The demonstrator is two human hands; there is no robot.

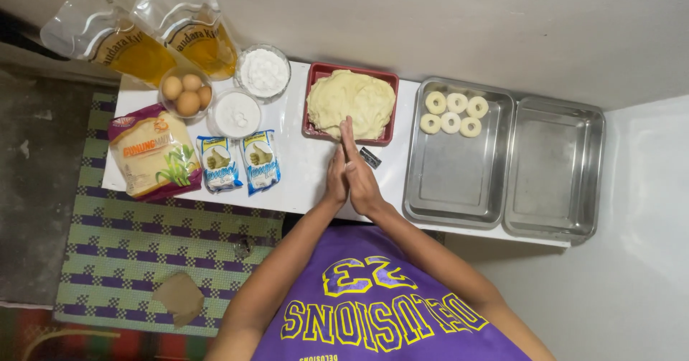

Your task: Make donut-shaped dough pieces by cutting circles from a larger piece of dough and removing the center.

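Palms pressed flat together over the desk (pixel 308 174), rolling dough.
Left hand (pixel 336 178) and right hand (pixel 362 178): fingers straight, closed against each other; best kept even, light, beside the dough tray (pixel 316 70).

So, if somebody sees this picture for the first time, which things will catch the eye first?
Probably the person's left hand and right hand, pressed palm to palm at the middle of the white table. Just beyond the fingers lies pale yellow dough in a red rectangular tray. To the right, six small ring-shaped dough pieces sit in a shiny steel pan.
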